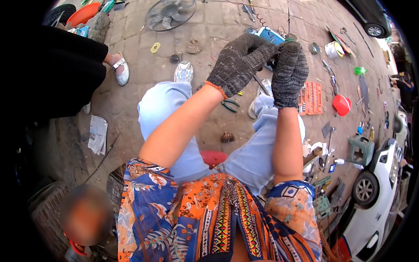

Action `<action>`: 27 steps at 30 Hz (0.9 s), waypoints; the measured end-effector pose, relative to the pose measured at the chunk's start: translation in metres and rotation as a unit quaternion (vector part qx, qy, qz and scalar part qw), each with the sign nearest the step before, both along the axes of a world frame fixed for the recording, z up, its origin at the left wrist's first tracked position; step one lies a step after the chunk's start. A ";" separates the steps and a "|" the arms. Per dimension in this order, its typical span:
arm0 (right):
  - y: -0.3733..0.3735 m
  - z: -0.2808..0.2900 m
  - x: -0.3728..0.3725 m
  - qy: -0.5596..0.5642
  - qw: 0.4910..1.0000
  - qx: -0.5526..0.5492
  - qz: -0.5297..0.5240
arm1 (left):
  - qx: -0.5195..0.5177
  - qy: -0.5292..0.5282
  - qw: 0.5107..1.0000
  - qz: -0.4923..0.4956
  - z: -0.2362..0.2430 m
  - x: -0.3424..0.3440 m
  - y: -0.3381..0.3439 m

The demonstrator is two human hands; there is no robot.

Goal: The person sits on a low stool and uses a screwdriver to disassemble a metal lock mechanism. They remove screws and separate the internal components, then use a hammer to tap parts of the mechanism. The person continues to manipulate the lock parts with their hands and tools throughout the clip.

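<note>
- Left hand, gloved, curls shut around a blue part.
- Right hand, gloved, grips the same part.
- Orange socket tray holds sockets.
- Red bowl: contents unclear.

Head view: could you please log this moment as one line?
left hand: gloved, on blue device | right hand: gloved, beside it | orange socket tray: on paving

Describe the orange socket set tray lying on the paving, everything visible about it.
The orange socket set tray is a flat, rectangular case that looks like plastic, lying open-face up on the brick paving. Rows of small dark sockets and bits sit in its moulded slots. It lies just beside the gloved right hand, whose wrist hides its left edge, and a red bowl-shaped object sits close to its other side. Nothing visibly grips it.
</note>
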State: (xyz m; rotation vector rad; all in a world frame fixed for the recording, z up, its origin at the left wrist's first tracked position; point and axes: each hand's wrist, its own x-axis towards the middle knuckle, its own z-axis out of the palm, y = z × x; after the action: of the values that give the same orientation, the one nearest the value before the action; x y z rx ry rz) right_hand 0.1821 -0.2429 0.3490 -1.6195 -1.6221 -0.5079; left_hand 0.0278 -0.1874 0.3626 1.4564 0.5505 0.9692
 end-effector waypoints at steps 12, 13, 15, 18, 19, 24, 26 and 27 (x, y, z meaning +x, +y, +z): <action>0.003 0.006 -0.005 -0.041 0.999 0.000 -0.031 | -0.133 -0.073 0.988 -0.034 0.008 0.009 0.002; 0.004 0.007 -0.009 -0.043 0.998 0.008 -0.036 | -0.129 -0.080 0.988 -0.018 0.006 0.009 0.003; 0.005 0.013 -0.015 0.003 1.000 0.008 -0.013 | -0.165 -0.106 0.980 -0.023 0.006 0.010 0.000; 0.003 0.020 -0.019 0.138 0.989 -0.010 0.043 | -0.168 -0.139 0.976 -0.008 0.002 0.014 -0.001; 0.003 0.018 -0.018 0.176 0.983 -0.014 0.043 | -0.171 -0.136 0.976 -0.021 0.002 0.013 -0.001; 0.001 0.020 -0.016 0.129 0.991 0.001 0.026 | -0.169 -0.025 0.983 -0.059 0.006 0.008 -0.001; 0.002 0.025 -0.016 0.220 0.975 -0.025 0.024 | -0.193 0.101 0.969 -0.118 0.009 0.001 0.002; 0.001 0.027 -0.015 0.256 0.966 -0.034 0.026 | -0.200 0.081 0.971 -0.106 0.008 0.002 -0.001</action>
State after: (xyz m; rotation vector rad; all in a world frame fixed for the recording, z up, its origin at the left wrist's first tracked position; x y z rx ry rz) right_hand 0.1673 -0.2416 0.3764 -1.5857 -1.2937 0.0048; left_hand 0.0300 -0.1882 0.3706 1.2051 0.6515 0.5354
